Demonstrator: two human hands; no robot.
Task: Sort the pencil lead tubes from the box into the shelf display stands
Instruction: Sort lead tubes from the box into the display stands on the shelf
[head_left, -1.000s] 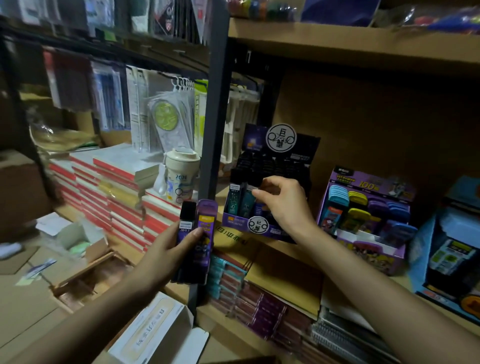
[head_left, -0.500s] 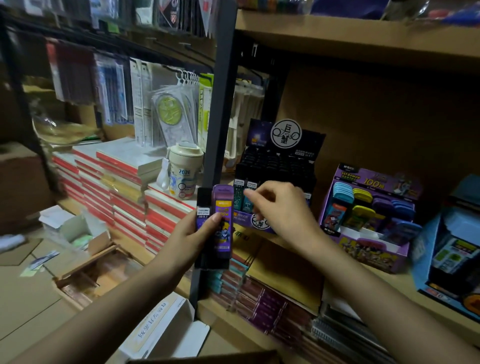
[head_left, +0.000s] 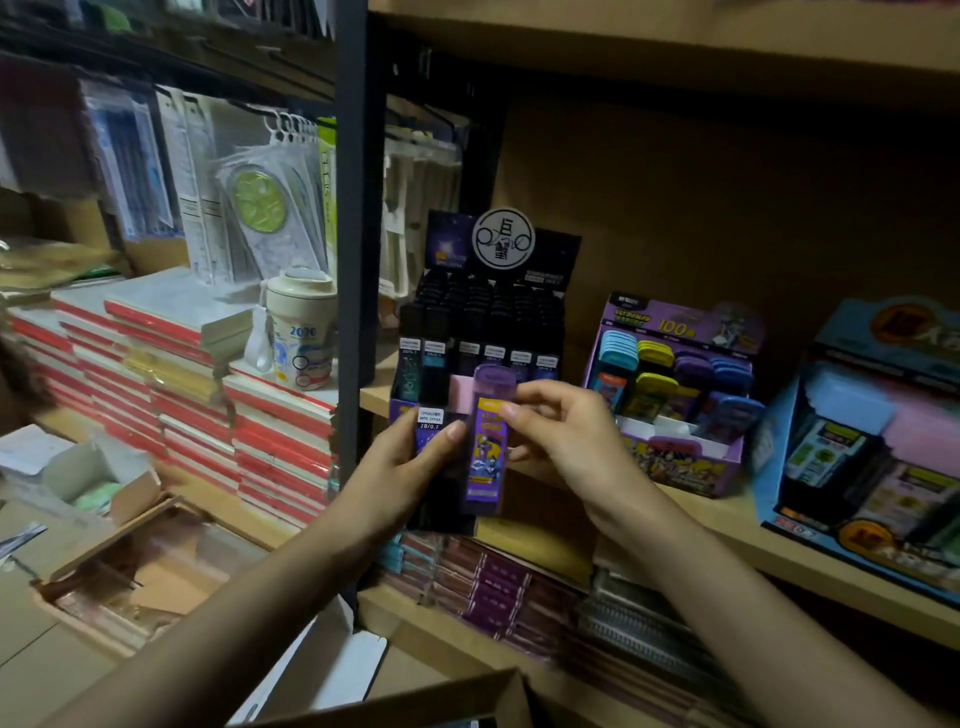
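Leftmost, an opened cardboard box (head_left: 119, 587) sat low, with stacks of red-edged notebooks (head_left: 171, 384) behind it and a cream cup (head_left: 301, 332) standing on one stack. A dark shelf post (head_left: 353, 208) rose just right of the cup. The left hand (head_left: 395, 467) gripped a small bundle of black lead tubes (head_left: 431, 415), held upright, thumb across their front. Just beside the bundle a purple lead tube (head_left: 488, 452) also stood upright; the right hand (head_left: 566, 441) pinched it between thumb and fingertips at its upper half. Both hands were held in the air before the black display stand (head_left: 493, 322), whose rows were filled with dark tubes. Further right on the same shelf board (head_left: 727, 525) stood a purple display stand (head_left: 675, 467) with coloured cases, then a blue box (head_left: 831, 343) near the frame edge.
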